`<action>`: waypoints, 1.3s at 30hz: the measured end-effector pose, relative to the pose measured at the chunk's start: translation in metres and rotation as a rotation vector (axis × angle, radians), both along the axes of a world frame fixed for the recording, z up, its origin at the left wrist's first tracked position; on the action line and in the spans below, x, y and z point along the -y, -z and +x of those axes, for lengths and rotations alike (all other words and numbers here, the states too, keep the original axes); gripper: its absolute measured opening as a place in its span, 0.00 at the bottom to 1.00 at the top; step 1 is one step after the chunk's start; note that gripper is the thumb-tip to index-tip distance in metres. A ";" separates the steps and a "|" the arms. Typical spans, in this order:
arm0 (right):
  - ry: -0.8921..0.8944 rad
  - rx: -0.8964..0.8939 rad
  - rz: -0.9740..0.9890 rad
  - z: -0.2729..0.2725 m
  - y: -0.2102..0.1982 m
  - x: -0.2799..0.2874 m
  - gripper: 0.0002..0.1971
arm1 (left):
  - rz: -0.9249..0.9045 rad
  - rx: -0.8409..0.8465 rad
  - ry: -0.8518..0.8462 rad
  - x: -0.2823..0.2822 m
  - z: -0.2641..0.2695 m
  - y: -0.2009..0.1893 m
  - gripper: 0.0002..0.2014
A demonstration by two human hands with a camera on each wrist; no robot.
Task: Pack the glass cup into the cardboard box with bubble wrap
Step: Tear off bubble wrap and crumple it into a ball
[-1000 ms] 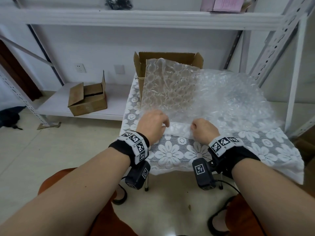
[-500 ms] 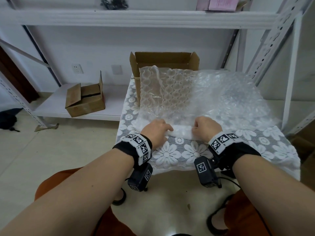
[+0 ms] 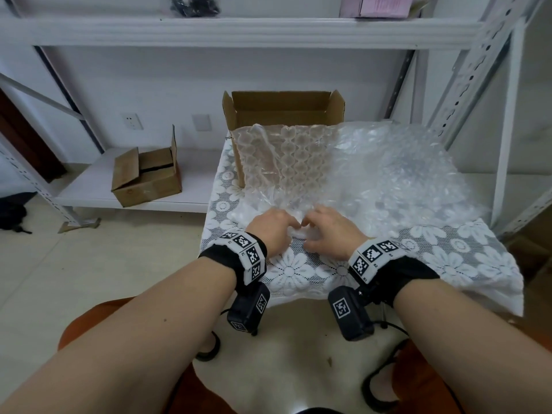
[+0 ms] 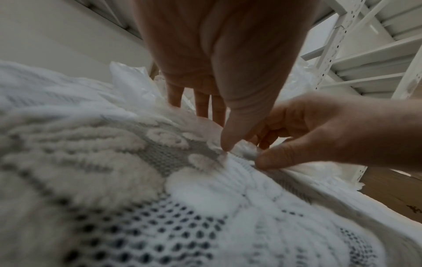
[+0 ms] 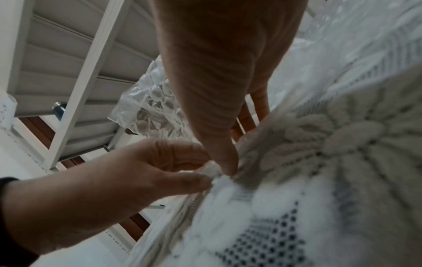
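Head view first, and white metal shelving [image 3: 209,28] fills the backdrop, with a pink box [image 3: 378,6] and some dark bits [image 3: 194,6] up on its top shelf. Lower left, a small brown carton [image 3: 146,177] sits on the bottom shelf with its flaps loose. Front and centre is the table under a white lace cloth [image 3: 463,258] patterned with big flowers. A broad sheet of bubble wrap [image 3: 388,174] sprawls over the far half of that cloth and climbs the front of the open cardboard box [image 3: 283,109], which stands upright at the back edge. The wrap covers the box's front wall, so the inside is screened from here. The glass cup cannot be made out in any view; whether it lies under the wrap, I cannot tell.

Down to the hands now, side by side at the near edge of the wrap. Left hand [image 3: 270,231] has its fingers curled down on the plastic, and the left wrist view shows the thumb [image 4: 230,137] pressing the crumpled edge against the cloth. Right hand [image 3: 328,234] mirrors it, thumb [image 5: 222,159] and fingers pinching the same bunched bit of wrap. The two thumbs are almost touching. Both wrists carry black bands with square marker tags.
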State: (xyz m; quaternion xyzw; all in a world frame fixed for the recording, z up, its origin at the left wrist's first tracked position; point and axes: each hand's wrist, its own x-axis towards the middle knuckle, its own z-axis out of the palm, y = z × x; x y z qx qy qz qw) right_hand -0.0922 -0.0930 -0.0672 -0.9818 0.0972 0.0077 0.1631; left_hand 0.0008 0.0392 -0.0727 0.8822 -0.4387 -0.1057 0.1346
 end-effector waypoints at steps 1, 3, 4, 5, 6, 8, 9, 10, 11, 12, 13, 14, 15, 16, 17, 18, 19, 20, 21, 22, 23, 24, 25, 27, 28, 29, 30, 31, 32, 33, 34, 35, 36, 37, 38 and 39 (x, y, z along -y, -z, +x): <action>-0.002 -0.002 -0.023 0.000 0.004 0.001 0.18 | -0.004 0.001 -0.009 -0.001 0.000 0.000 0.19; -0.007 0.021 -0.062 0.000 0.009 0.003 0.16 | -0.006 0.026 -0.027 -0.002 0.000 0.002 0.20; -0.009 0.032 -0.076 -0.001 0.010 0.004 0.15 | -0.009 0.047 -0.035 -0.003 0.001 0.003 0.21; -0.007 0.039 -0.086 -0.001 0.011 0.004 0.15 | -0.016 0.070 -0.043 -0.004 0.001 0.004 0.21; 0.001 0.045 -0.094 -0.002 0.011 0.005 0.15 | -0.026 0.086 -0.050 -0.004 0.001 0.004 0.21; 0.029 0.062 -0.086 -0.004 0.011 0.007 0.16 | -0.052 0.094 -0.064 -0.006 0.002 0.004 0.19; 0.045 0.077 -0.069 -0.005 0.011 0.008 0.18 | -0.064 0.089 -0.073 -0.006 0.003 0.004 0.17; 0.060 0.097 -0.051 -0.007 0.011 0.009 0.20 | -0.077 0.083 -0.085 -0.007 0.003 0.004 0.16; 0.069 0.109 -0.042 -0.009 0.011 0.011 0.20 | -0.089 0.079 -0.097 -0.007 0.004 0.004 0.15; 0.069 0.114 -0.045 -0.010 0.011 0.012 0.19 | -0.100 0.078 -0.107 -0.007 0.004 0.003 0.14; 0.067 0.104 -0.055 -0.011 0.010 0.013 0.16 | -0.104 0.079 -0.114 -0.007 0.004 0.003 0.14; 0.070 0.087 -0.065 -0.011 0.010 0.013 0.13 | -0.104 0.081 -0.119 -0.007 0.003 0.002 0.14; 0.078 0.072 -0.071 -0.011 0.009 0.013 0.12 | -0.103 0.082 -0.122 -0.007 0.003 0.001 0.14; 0.090 0.067 -0.079 -0.010 0.009 0.013 0.11 | -0.100 0.081 -0.125 -0.006 0.002 0.000 0.14; 0.103 0.072 -0.093 -0.009 0.009 0.013 0.11 | -0.099 0.081 -0.129 -0.006 0.001 -0.001 0.14; 0.115 0.081 -0.111 -0.008 0.010 0.013 0.11 | -0.098 0.081 -0.134 -0.007 0.000 -0.002 0.15; 0.123 0.090 -0.129 -0.008 0.010 0.013 0.11 | -0.096 0.081 -0.139 -0.007 0.000 -0.003 0.15; 0.130 0.095 -0.143 -0.008 0.010 0.013 0.11 | -0.091 0.081 -0.145 -0.007 0.000 -0.004 0.14; 0.134 0.094 -0.153 -0.008 0.011 0.013 0.11 | -0.081 0.083 -0.151 -0.007 0.000 -0.005 0.14; 0.137 0.088 -0.160 -0.008 0.011 0.013 0.11 | -0.069 0.088 -0.159 -0.007 -0.001 -0.005 0.12; 0.141 0.080 -0.165 -0.008 0.010 0.013 0.11 | -0.059 0.094 -0.173 -0.007 0.000 -0.006 0.11; 0.144 0.071 -0.165 -0.008 0.010 0.014 0.12 | -0.054 0.100 -0.191 -0.007 0.000 -0.006 0.09; 0.147 0.064 -0.162 -0.008 0.010 0.014 0.12 | -0.051 0.104 -0.211 -0.007 0.000 -0.006 0.08; 0.154 0.058 -0.152 -0.007 0.010 0.014 0.12 | -0.043 0.110 -0.239 -0.007 0.003 -0.005 0.08; 0.161 0.060 -0.141 -0.007 0.009 0.014 0.12 | -0.032 0.116 -0.245 -0.007 0.004 -0.004 0.07; 0.170 0.065 -0.125 -0.006 0.009 0.014 0.11 | -0.017 0.125 -0.245 -0.007 0.005 -0.003 0.07; 0.180 0.074 -0.108 -0.006 0.008 0.014 0.10 | -0.001 0.139 -0.242 -0.008 0.007 -0.002 0.07; 0.191 0.083 -0.090 -0.006 0.008 0.014 0.09 | 0.014 0.157 -0.239 -0.008 0.008 -0.002 0.07; 0.202 0.096 -0.074 -0.006 0.007 0.014 0.09 | 0.028 0.180 -0.237 -0.009 0.009 -0.002 0.07; 0.215 0.110 -0.061 -0.006 0.007 0.014 0.09 | 0.040 0.202 -0.237 -0.010 0.009 -0.002 0.08; 0.229 0.119 -0.054 -0.006 0.007 0.014 0.09 | 0.051 0.220 -0.238 -0.011 0.010 -0.002 0.10; 0.240 0.125 -0.056 -0.006 0.007 0.015 0.08 | 0.062 0.235 -0.240 -0.012 0.011 -0.002 0.12; 0.249 0.123 -0.062 -0.006 0.008 0.015 0.07 | 0.072 0.245 -0.241 -0.013 0.012 -0.002 0.13; 0.258 0.119 -0.069 -0.005 0.009 0.016 0.06 | 0.079 0.248 -0.244 -0.014 0.013 -0.001 0.15; 0.267 0.113 -0.075 -0.005 0.009 0.016 0.05 | 0.084 0.242 -0.248 -0.014 0.014 -0.001 0.15; 0.271 0.105 -0.085 -0.004 0.009 0.016 0.04 | 0.095 0.237 -0.250 -0.015 0.015 0.000 0.16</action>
